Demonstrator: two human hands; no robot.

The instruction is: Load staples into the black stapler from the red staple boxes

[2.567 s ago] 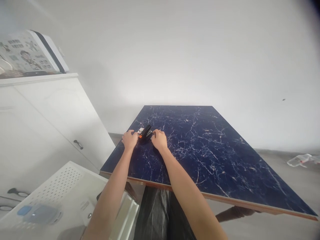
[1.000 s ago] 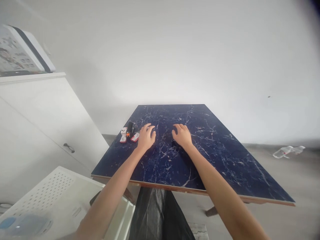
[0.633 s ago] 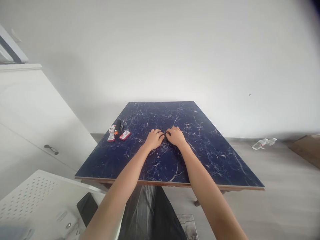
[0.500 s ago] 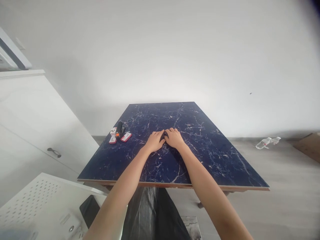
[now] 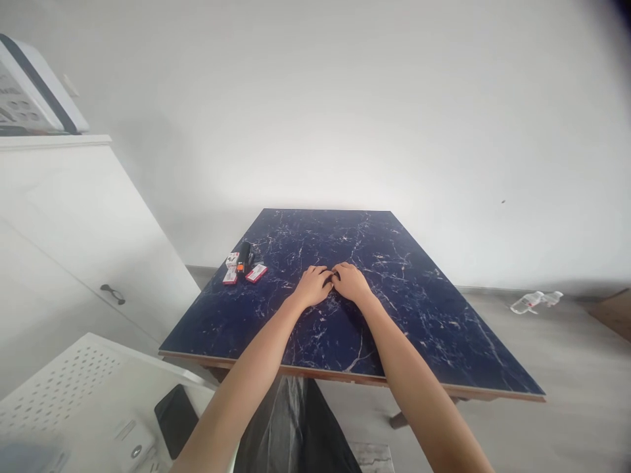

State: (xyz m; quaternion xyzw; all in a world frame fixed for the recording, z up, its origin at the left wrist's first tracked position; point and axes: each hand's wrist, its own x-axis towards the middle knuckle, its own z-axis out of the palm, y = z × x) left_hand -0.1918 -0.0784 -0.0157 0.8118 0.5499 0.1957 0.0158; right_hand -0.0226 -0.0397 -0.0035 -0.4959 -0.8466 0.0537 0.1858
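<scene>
My left hand (image 5: 314, 286) and my right hand (image 5: 351, 282) rest on the dark blue marble-patterned tabletop (image 5: 315, 335), near its middle. Palms face down, the fingers lie bent on the surface, and the two hands meet at thumbs and fingertips. A small dark gap shows between them; I cannot make out any object in it. Over at the table's left side lies a black tool with an orange part (image 5: 242, 259), which looks like a stapler. Close around it are small white-and-red boxes (image 5: 257, 272), apart from both hands.
At left stands a white cabinet (image 5: 64, 217) with a dark handle. A white stand (image 5: 73, 381) with a perforated panel is at lower left, a black phone (image 5: 176, 420) on it. Clear plastic bottles (image 5: 535, 301) lie on the floor at right, near a brown box (image 5: 614, 314).
The view has shifted slightly, so the table sits a little lower and further right. My hands stay together on the tabletop, their fingers slightly rearranged.
</scene>
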